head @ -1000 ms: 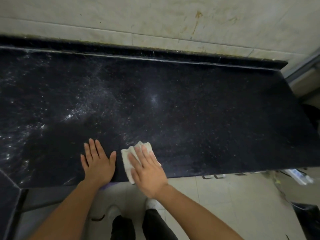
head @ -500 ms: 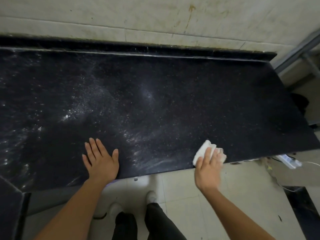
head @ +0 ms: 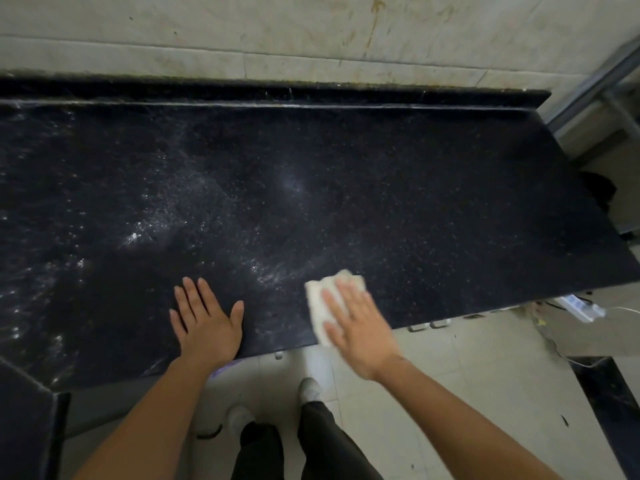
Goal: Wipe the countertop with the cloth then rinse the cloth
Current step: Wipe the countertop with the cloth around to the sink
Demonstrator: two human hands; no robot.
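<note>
A black speckled countertop [head: 398, 188] fills the view, with wet streaks and droplets on its left half. A folded white cloth [head: 320, 299] lies at the front edge, right of centre. My right hand [head: 360, 323] presses flat on the cloth, fingers spread over it, slightly blurred. My left hand [head: 206, 320] rests palm down on the countertop near the front edge, fingers apart, holding nothing, a short gap left of the cloth.
A stained tiled wall [head: 311, 36] backs the counter behind a low black upstand. The counter ends at the right near a metal frame [head: 602, 81]. A white power strip [head: 581, 308] lies on the tiled floor below. My shoes and dark trousers show under the front edge.
My right hand has slid the cloth back leftward along the front edge, after sweeping it right half a second before. My left hand has stayed planted.
</note>
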